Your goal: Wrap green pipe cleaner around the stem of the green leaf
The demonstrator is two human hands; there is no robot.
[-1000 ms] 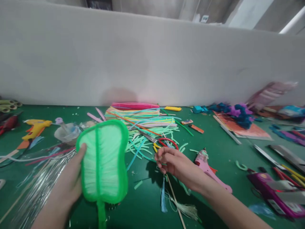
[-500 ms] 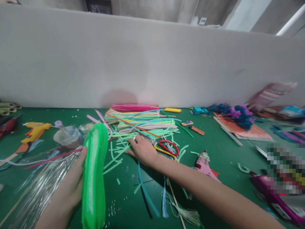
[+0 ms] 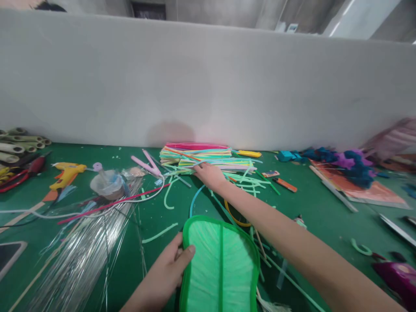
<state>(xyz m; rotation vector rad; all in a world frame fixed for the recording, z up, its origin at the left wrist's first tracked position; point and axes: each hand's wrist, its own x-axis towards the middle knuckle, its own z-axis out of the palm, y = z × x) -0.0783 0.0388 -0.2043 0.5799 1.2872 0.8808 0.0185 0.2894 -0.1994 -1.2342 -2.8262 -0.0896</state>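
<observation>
My left hand (image 3: 165, 271) grips the left edge of a green leaf shape (image 3: 206, 268), thumb on its face. The leaf has a bright fuzzy rim, a paler ribbed face and a dark midrib; its lower end is out of frame. My right hand (image 3: 211, 177) reaches forward over a pile of pastel pipe cleaners (image 3: 214, 162) by the white partition. Its fingers are stretched out and touch the stems at the near side. Loose mint-green stems (image 3: 253, 184) lie beside that wrist. A yellow loop (image 3: 235, 216) shows partly under the right forearm.
On the left lie silver wires (image 3: 87, 242), a yellow glue gun (image 3: 68, 173), a plastic cup (image 3: 108, 184) and pink tongs (image 3: 149, 164). To the right are an orange cutter (image 3: 285, 185), blue and purple fuzzy pieces (image 3: 354, 167) and a purple tool (image 3: 398, 277). A white partition (image 3: 195, 86) bounds the back.
The leaf has swung from edge-on at the left to face-up near the middle. My right hand has moved farther into the pile, and the mint stems lie shifted to the right. The view has shifted left.
</observation>
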